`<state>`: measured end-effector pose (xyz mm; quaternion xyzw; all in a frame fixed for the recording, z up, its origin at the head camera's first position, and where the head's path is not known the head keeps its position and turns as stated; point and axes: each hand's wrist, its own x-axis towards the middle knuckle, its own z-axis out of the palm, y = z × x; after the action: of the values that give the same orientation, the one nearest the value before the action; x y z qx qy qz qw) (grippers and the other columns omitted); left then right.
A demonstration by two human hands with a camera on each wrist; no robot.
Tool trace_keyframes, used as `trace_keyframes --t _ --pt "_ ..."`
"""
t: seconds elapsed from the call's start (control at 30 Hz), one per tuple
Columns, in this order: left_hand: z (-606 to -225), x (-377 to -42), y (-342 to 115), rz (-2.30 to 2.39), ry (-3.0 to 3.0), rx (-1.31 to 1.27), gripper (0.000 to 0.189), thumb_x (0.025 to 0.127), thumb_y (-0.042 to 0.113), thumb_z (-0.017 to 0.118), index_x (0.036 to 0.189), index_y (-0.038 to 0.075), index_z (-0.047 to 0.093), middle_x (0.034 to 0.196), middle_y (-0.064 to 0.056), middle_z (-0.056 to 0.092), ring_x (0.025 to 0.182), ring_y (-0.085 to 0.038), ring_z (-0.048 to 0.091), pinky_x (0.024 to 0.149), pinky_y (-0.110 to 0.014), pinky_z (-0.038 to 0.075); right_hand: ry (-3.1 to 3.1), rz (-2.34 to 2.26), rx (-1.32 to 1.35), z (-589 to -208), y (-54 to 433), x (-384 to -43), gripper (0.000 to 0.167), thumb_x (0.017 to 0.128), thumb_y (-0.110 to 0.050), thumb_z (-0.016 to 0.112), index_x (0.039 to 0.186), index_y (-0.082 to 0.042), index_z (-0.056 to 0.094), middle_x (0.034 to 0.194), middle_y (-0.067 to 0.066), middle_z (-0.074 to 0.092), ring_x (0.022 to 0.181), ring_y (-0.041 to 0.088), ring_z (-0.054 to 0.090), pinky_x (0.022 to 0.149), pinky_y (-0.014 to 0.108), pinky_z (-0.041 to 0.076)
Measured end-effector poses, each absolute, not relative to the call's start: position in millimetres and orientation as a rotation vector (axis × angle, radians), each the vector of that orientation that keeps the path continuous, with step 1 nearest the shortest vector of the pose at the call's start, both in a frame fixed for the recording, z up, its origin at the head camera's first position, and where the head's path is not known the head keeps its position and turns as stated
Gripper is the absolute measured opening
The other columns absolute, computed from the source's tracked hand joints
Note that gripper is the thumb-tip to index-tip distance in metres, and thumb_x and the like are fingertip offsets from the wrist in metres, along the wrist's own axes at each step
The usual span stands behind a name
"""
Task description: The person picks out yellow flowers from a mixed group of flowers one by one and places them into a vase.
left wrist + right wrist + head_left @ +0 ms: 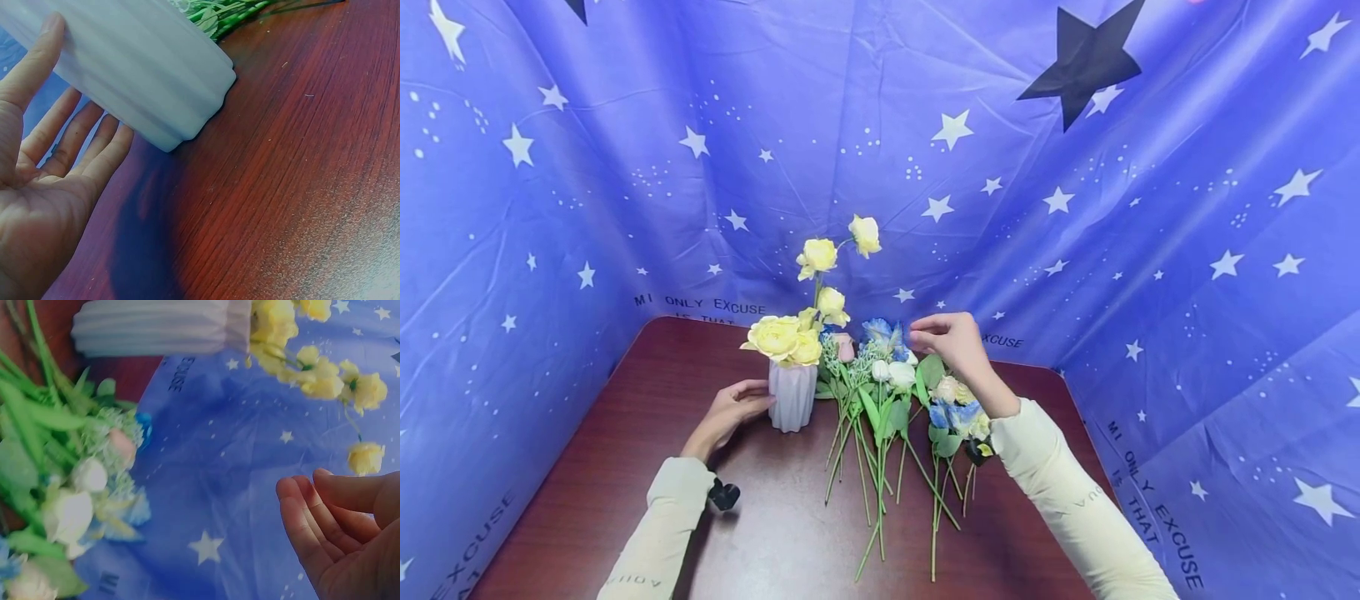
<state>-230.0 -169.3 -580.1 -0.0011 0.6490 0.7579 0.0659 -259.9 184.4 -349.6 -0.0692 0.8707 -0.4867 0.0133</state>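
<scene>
Left wrist view crops the upper vase (pixel 140 72) beside the fingers (pixel 112 150).

On the surface (pixel 760 533), left of its middle, nearer the far-left corner than the far-right one: a vase (pixel 792 400), upright flowers (pixel 778 337) in it, some leaning right. Against the vase's left side: the left fingers (pixel 109 156). Right of the vase, laid across the surface: loose flowers (pixel 901 377), heads toward the far edge, stems away from it, some crossing. Just beside these, nearer the right edge: a second bunch (pixel 951 414), laid likewise. Above that side, in midair: the right fingers (pixel 299 519). Behind the far edge: hanging cloth (pixel 835 158).
</scene>
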Motion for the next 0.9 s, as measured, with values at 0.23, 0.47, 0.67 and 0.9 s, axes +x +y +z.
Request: trace_keyframes --t 0.23,0.47,0.67,0.9 --pt "-581.7 -229.0 -170.0 2.273 1.96 -0.002 0.056 0.092 0.003 0.073 0.14 -0.013 0.048 0.116 -0.004 0.069 0.101 -0.002 0.069 0.093 -0.024 0.059 2.76 -1.437 -0.113 -356.9 214.6 -256.0 0.024 0.092 -0.011 0.076 0.111 0.004 0.075 0.097 0.021 0.077 0.076 0.019 0.076 0.068 0.023 0.062" --pt "-581.4 -227.2 -172.2 2.28 1.943 0.024 0.057 0.093 0.003 0.071 0.141 -0.015 0.045 0.115 -0.003 0.069 0.1 -0.001 0.068 0.092 -0.022 0.058 2.826 -1.307 -0.05 -359.6 240.7 -252.3 0.026 0.093 -0.012 0.075 0.11 0.007 0.075 0.098 0.022 0.077 0.066 0.007 0.072 0.061 0.019 0.059" --pt "-580.0 -228.0 -170.7 2.295 1.947 0.034 0.056 0.09 0.002 0.075 0.138 -0.013 0.05 0.112 0.002 0.07 0.102 -0.002 0.068 0.09 -0.02 0.058 2.906 -1.156 -0.018 -366.2 258.7 -249.7 0.023 0.092 -0.013 0.075 0.105 0.005 0.076 0.091 0.021 0.077 0.058 0.004 0.066 0.057 0.02 0.055" --pt "-578.3 -229.0 -170.2 2.291 1.944 0.038 0.055 0.088 0.001 0.077 0.135 -0.011 0.052 0.11 0.005 0.07 0.102 -0.001 0.068 0.09 -0.019 0.058 2.928 -1.032 -0.005 -380.0 271.8 -244.5 0.017 0.092 -0.013 0.075 0.098 0.003 0.078 0.083 0.017 0.077 0.062 0.009 0.067 0.059 0.023 0.054"
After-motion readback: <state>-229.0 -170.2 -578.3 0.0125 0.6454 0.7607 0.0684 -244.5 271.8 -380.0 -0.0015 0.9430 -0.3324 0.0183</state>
